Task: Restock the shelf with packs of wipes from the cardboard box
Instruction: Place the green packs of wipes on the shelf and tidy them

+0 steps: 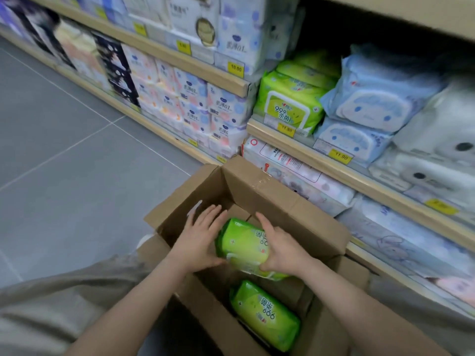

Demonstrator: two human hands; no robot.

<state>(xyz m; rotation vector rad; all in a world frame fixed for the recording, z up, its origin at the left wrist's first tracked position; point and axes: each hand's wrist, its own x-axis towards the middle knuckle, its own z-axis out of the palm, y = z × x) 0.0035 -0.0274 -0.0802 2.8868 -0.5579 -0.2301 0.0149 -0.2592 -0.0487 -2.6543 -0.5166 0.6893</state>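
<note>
Two hands lift a green pack out of the box.

A second soft, shiny green pack (pixel 266 316) lies low in the brown cardboard box (pixel 277 201). Above it, the left hand (pixel 199 238) and right hand (pixel 281 249) squeeze the green pack (pixel 244 244) between them. Beyond, more squashy packs sit on the wooden shelf (pixel 303 150).

1. Bright, even light from above; soft shadows only.
2. Deep shadow under the top shelf (pixel 401 14), upper right.
3. Box (pixel 259 191) interior dim.
4. Motion blur all over, worst at left and right edges.
5. Wide-angle bend: shelves curve, floor (pixel 64 150) lines tilt.
6. Faint glare on the packs (pixel 290 104).
</note>
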